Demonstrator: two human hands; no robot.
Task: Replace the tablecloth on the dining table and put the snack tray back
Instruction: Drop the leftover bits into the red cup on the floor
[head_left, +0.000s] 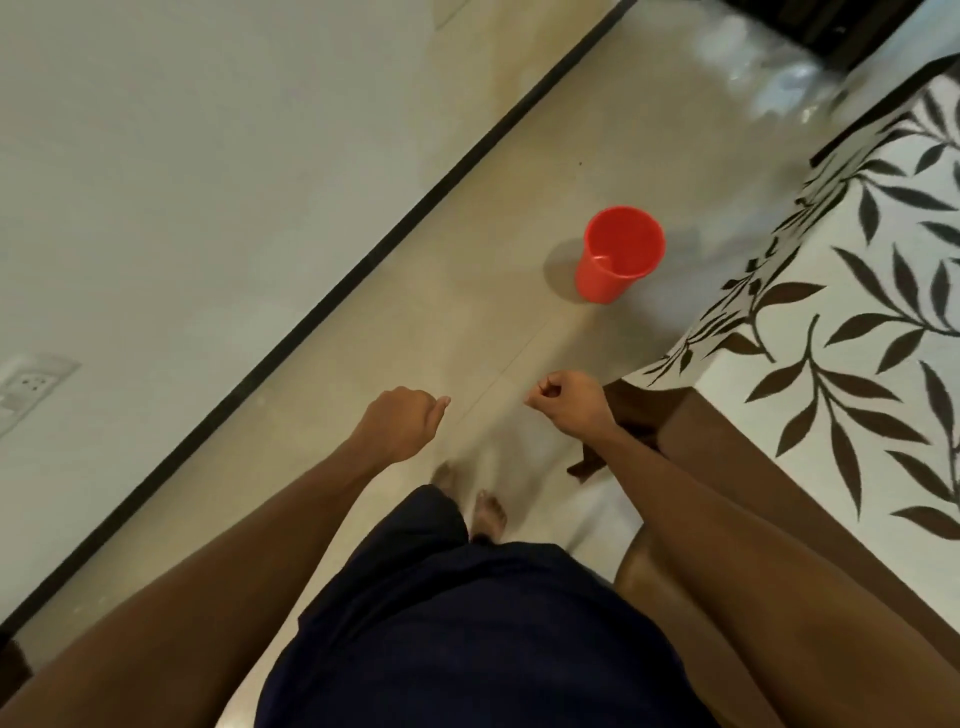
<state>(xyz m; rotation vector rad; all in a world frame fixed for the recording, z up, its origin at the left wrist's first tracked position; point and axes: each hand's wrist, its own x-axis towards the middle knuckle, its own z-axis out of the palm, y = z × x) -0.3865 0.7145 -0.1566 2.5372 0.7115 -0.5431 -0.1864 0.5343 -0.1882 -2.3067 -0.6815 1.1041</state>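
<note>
Looking straight down at a pale tiled floor (415, 332), both arms reach forward. The left hand (402, 423) is curled loosely with nothing in it, and the right hand (569, 402) is curled too, fingers tucked in, also holding nothing. The two hands are apart, over bare floor. Off to the right sits the table, covered by a white tablecloth (810, 332) printed with dark leaves, its edge hanging over the corner. A red bucket (618, 254) stands upright on the floor near that cloth. Bare feet (488, 512) show below, blurred.
</note>
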